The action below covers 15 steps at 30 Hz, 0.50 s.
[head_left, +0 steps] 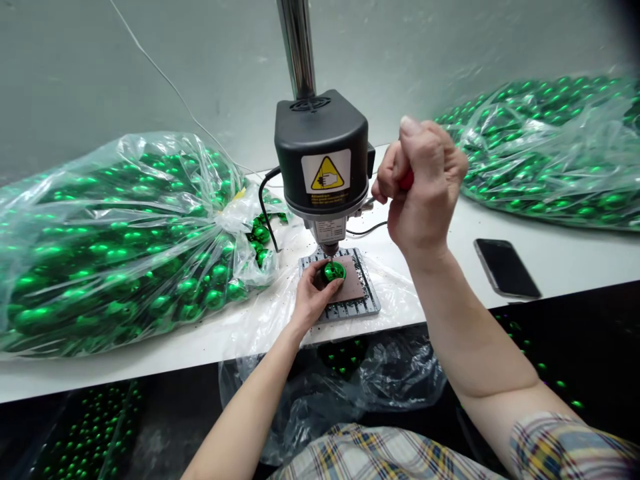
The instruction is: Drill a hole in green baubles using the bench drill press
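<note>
A black bench drill (323, 150) with a yellow warning label stands on a white table. Under its bit lies a shiny green ball (333, 271), resting on a brownish pad (353, 283) on the slotted metal base (350, 309). My left hand (316, 291) pinches the ball from its left side, thumb in front and fingers behind. The tip of the bit meets the top of the ball. My right hand (425, 177) is wrapped round the red-ended lever (406, 180) at the right of the drill head, raised above the table.
Clear plastic bags of green balls lie at the left (115, 247) and back right (555, 153). A phone (507, 268) rests on the table (450, 293) at the right. An open plastic bag (400, 380) with green balls hangs below the front edge.
</note>
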Motion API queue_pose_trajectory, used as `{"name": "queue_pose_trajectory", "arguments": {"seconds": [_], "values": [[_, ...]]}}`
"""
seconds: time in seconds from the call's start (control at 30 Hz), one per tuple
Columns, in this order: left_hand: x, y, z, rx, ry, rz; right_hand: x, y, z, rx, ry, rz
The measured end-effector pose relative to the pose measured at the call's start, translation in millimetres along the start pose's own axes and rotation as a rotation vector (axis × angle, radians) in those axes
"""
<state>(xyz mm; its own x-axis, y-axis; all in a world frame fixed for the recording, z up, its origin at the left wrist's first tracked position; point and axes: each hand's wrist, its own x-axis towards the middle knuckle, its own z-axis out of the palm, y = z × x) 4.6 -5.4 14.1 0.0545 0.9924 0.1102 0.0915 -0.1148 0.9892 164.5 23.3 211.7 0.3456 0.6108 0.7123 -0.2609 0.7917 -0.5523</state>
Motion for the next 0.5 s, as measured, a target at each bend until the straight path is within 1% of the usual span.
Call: {"name": "queue_pose_trajectory", "arguments": {"seconds": [0.07,0.27,0.37,0.5], "values": [[0,0,-1.5,-0.010,-0.011,-0.013,-7,-2,-1,0.004,0.003,-0.013],[0,-3,-2.3,0.004,-0.004,-0.015,-35,-2,-8,-0.030,0.070,-0.068],[1,-4,-2.0,0.015,-0.004,-0.011,-45,2,-13,-0.018,0.045,-0.111],[0,-4,-1.9,-0.011,-0.009,-0.006,-51,10,-20,-0.019,-0.009,-0.232]]}}
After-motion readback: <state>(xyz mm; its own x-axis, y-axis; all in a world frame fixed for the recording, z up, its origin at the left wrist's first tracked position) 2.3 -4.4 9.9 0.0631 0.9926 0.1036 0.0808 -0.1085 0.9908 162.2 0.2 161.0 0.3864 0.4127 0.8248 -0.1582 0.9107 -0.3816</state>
